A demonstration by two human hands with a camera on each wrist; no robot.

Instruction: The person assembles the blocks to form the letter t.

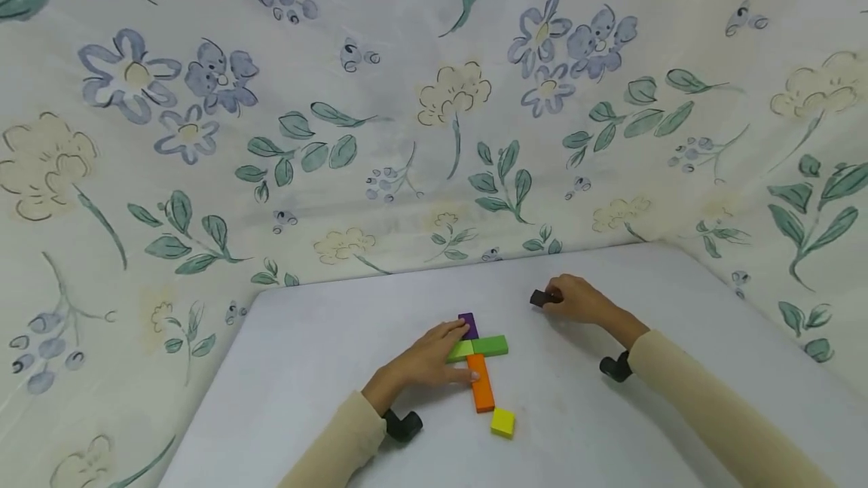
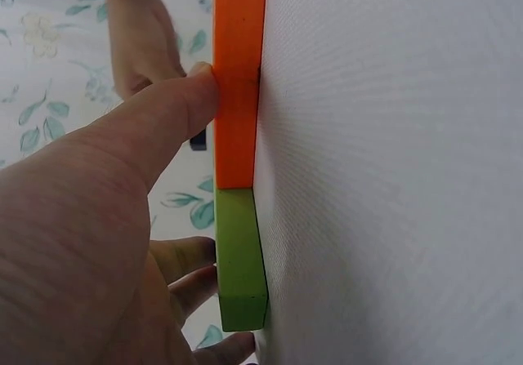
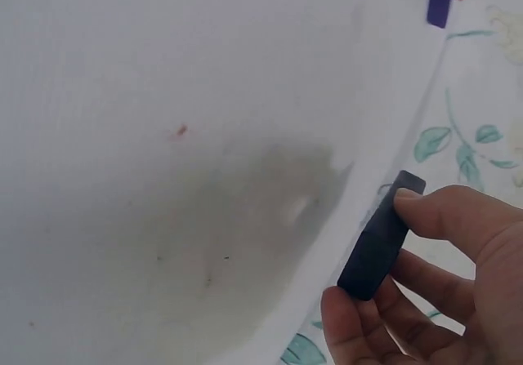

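My left hand [image 1: 427, 358] lies over a flat arrangement of blocks, thumb on the orange block [image 1: 482, 391] and extended fingertips at the purple block [image 1: 472, 331]. A light green block [image 1: 459, 353], partly covered by that hand, meets a darker green block [image 1: 491, 345] end to end. The orange block runs from this green row toward the front. In the left wrist view, the thumb touches the side of the orange block. Off to the right, my right hand [image 1: 576, 300] pinches a black block [image 3: 377, 242] between thumb and fingers, close over the table.
A yellow block [image 1: 502, 423] lies by itself, just off the orange block's near end. The white tabletop [image 1: 305, 352] ends at a floral cloth [image 1: 407, 134] hanging behind and to the sides. Dark devices [image 1: 615, 367] are strapped at both wrists.
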